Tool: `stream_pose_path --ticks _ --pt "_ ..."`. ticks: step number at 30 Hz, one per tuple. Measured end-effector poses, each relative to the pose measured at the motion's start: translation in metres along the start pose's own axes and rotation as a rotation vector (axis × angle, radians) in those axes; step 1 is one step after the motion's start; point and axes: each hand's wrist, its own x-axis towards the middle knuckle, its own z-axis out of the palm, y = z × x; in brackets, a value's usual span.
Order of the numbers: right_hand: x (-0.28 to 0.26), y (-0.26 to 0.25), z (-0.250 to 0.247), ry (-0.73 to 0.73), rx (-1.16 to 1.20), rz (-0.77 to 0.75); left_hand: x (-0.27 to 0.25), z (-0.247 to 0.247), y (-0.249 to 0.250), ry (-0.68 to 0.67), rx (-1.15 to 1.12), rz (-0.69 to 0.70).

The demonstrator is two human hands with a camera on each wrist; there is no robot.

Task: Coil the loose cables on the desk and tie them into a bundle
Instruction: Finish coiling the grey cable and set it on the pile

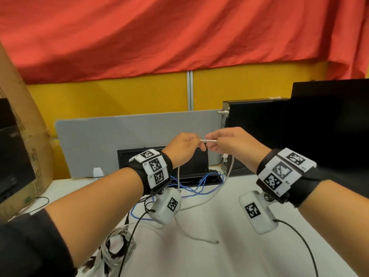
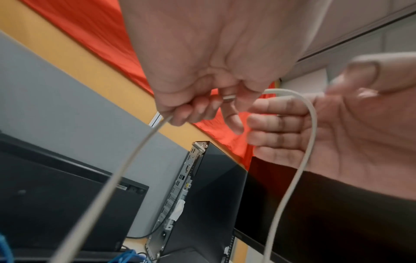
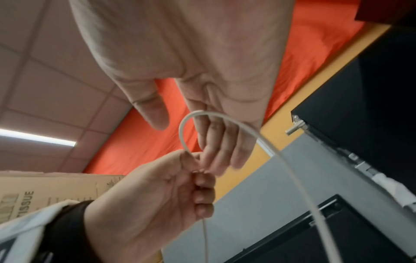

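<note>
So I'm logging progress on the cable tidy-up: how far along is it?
Early to midway. Done: one pale coil already lies on the desk's near left. In hand: the left hand grips a white cable that bends over the right hand's fingers, its tail trailing on the desk. Left: the blue cable lies loose, and nothing is tied together.

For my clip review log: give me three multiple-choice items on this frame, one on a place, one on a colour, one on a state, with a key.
1. Where is the blue cable?
A. on the desk, below the hands
B. in the right hand
C. on the cardboard box

2. What colour is the cable held between the hands?
A. black
B. white
C. blue

3. What is the left hand doing?
A. resting flat on the desk
B. hanging idle
C. gripping the cable

Key: 1 A, it lies loose on the desk; 2 B, the white cable spans both hands; 3 C, its fingers curl round it, as do the right hand's.
</note>
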Motion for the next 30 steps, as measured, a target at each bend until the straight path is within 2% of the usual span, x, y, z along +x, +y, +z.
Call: stream_pose_path --ticks 2,3,6,9,11,17,22,25,30 --pt "-0.002 -0.007 0.005 -0.112 0.170 0.047 0.001 0.000 0.002 -0.023 -0.020 -0.002" --pt "-0.002 -0.008 0.005 -0.126 0.156 0.033 0.002 -0.001 0.003 -0.031 -0.041 -0.013" --pt "0.000 -0.004 -0.001 0.027 -0.087 -0.090 0.001 -0.010 0.005 -0.021 -0.140 -0.048" --pt "0.004 0.003 -0.010 0.127 -0.203 -0.159 -0.001 -0.023 0.005 -0.072 -0.149 -0.001" --pt "0.008 0.008 -0.015 0.204 -0.254 -0.165 -0.001 -0.032 0.002 -0.077 -0.096 0.013" --pt "0.017 0.027 -0.036 0.494 -0.298 -0.131 0.001 -0.064 -0.023 0.028 -0.068 -0.054" --pt "0.019 0.040 -0.058 0.609 -0.360 -0.088 -0.005 -0.089 -0.049 0.096 0.020 -0.136" --pt "0.017 0.049 -0.058 0.564 -0.387 -0.060 -0.008 -0.098 -0.061 0.188 0.075 -0.162" --pt "0.013 0.049 -0.038 0.225 -0.508 0.060 -0.009 -0.089 -0.051 0.243 0.078 -0.111"
